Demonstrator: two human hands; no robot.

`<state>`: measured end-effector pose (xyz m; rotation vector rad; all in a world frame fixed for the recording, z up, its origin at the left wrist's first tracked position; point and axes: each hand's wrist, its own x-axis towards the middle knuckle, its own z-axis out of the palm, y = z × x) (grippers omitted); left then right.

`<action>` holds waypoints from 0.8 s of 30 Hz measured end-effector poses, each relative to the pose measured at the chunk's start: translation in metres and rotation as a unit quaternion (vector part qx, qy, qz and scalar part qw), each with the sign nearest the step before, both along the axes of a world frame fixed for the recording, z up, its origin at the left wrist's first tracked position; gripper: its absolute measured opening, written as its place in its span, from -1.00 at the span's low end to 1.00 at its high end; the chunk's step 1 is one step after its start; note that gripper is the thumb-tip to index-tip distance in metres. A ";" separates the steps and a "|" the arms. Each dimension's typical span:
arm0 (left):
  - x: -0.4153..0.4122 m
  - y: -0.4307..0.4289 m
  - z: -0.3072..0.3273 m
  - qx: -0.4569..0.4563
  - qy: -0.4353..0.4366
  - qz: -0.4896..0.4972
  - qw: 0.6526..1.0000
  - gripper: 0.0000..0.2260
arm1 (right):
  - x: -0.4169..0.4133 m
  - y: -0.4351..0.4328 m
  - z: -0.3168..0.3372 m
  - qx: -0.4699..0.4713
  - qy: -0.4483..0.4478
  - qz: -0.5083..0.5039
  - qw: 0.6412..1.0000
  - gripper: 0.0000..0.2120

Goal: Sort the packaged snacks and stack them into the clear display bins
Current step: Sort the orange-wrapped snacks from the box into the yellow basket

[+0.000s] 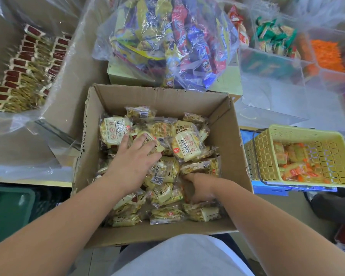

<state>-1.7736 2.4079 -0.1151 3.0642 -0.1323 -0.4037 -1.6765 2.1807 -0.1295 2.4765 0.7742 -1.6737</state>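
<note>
A brown cardboard box [223, 124] in front of me holds several pale yellow snack packets [187, 147]. My left hand [132, 156] lies on top of the packets near the box's middle, fingers spread and fairly straight. My right hand [199, 189] is dug down among the packets at the right side, its fingers buried under wrappers so their grip is hidden. Clear display bins [275, 62] stand at the back right, with green and orange packets inside.
A yellow-green basket [299, 134] with orange packets sits to the right. At the left, a plastic-lined carton [72, 62] holds rows of red-and-gold packets. A clear bag of mixed snacks [173, 40] lies behind the box. A green crate [10, 212] is at lower left.
</note>
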 end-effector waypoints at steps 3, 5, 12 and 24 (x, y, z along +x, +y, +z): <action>-0.001 0.000 -0.002 0.004 -0.002 -0.002 1.000 -0.35 | -0.014 0.006 -0.008 0.024 0.043 -0.068 0.996 -0.16; 0.000 0.000 -0.003 0.003 -0.005 -0.003 1.000 -0.34 | -0.024 0.012 -0.011 0.038 0.047 -0.088 0.994 -0.23; 0.000 0.001 -0.004 -0.001 -0.005 -0.002 1.000 -0.34 | -0.034 0.018 -0.014 0.012 0.031 -0.016 0.999 -0.55; 0.002 0.004 0.002 -0.018 0.011 -0.009 1.000 -0.40 | -0.038 0.028 -0.019 0.013 0.080 -0.133 0.988 -0.52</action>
